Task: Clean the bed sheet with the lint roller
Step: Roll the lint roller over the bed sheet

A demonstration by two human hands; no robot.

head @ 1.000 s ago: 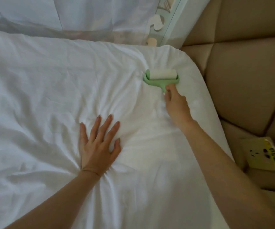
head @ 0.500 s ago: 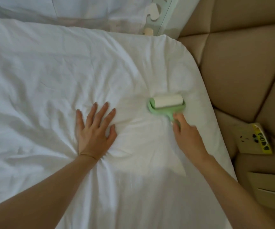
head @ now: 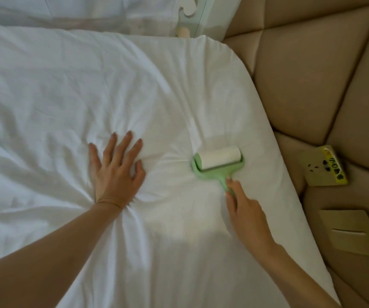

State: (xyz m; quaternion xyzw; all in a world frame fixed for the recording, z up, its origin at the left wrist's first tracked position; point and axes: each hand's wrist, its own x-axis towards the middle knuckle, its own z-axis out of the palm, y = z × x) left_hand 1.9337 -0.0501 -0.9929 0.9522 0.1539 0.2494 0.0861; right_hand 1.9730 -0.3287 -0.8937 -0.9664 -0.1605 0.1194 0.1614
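Right hand around lint roller handle

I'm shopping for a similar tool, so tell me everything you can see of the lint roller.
The lint roller has a pale green, plastic-looking frame and slim handle, with a white paper-like drum held across its head. It rests drum-down on the white bed sheet, handle angled toward the person. The right hand grips the handle's end; nothing else touches it.
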